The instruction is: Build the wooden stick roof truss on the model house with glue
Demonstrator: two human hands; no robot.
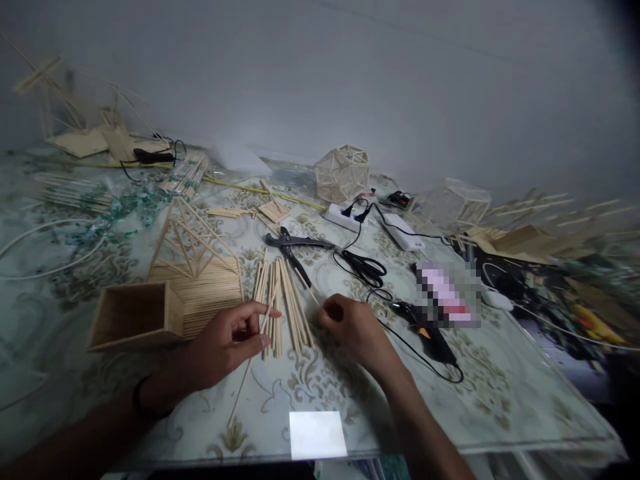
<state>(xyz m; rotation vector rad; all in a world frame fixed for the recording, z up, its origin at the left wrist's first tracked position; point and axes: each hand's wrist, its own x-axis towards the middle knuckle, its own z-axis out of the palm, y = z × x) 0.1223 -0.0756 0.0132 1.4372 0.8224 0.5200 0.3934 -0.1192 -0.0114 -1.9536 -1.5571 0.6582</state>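
Note:
My left hand (233, 343) is closed loosely round a long thin wooden stick (242, 390), which slants down towards the table's front edge. Beneath its fingertips, several wooden sticks (295, 313) lie side by side in a loose fan. To the right of them, my right hand (353, 328) is pinched on a thin stick (314, 297), of which only a short end shows. Just beyond the fan rests a pair of dark-handled cutters (295, 245), jaws to the left. By my left hand are an open wooden box (173, 313) and a slatted stick panel (213, 283) joined to a triangular frame (187, 233).
A glue gun (433, 333) with a black cord lies on the right, near white power strips (345, 217). Behind stands a many-sided stick model (343, 173). Bundled sticks (185, 175) lie at back left. A white card (317, 435) sits at the front edge.

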